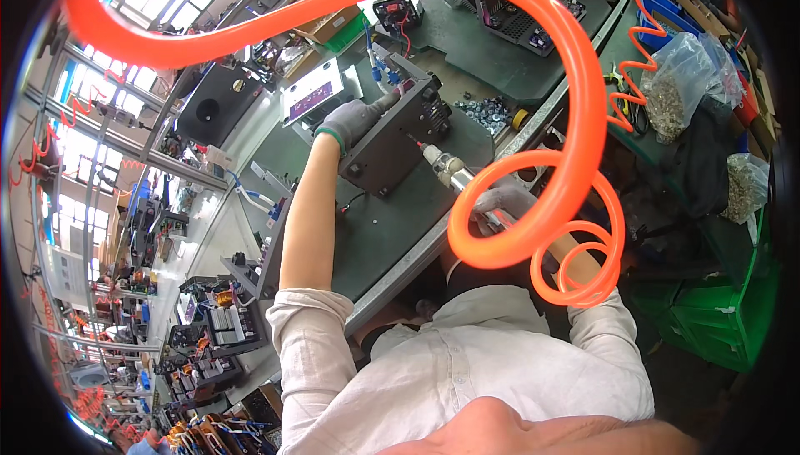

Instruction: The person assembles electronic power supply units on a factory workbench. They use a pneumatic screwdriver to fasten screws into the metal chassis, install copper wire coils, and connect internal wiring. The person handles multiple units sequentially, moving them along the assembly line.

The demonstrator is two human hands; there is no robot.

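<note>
Right hand [504, 202], gloved, grip clamped on a pneumatic screwdriver [450, 168] under the coiled orange hose [533, 230], at the surface's [392, 230] near edge. Beyond, gloved left hand [357, 120], grip closed on the dark metal housing [396, 134], mid-surface.

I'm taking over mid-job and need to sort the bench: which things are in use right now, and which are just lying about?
In use:
left hand steadying the dark metal box
right hand gripping the air screwdriver against the box
orange coiled hose

Lying about:
bag of screws
pile of nuts
purple circuit board
green crates
</note>
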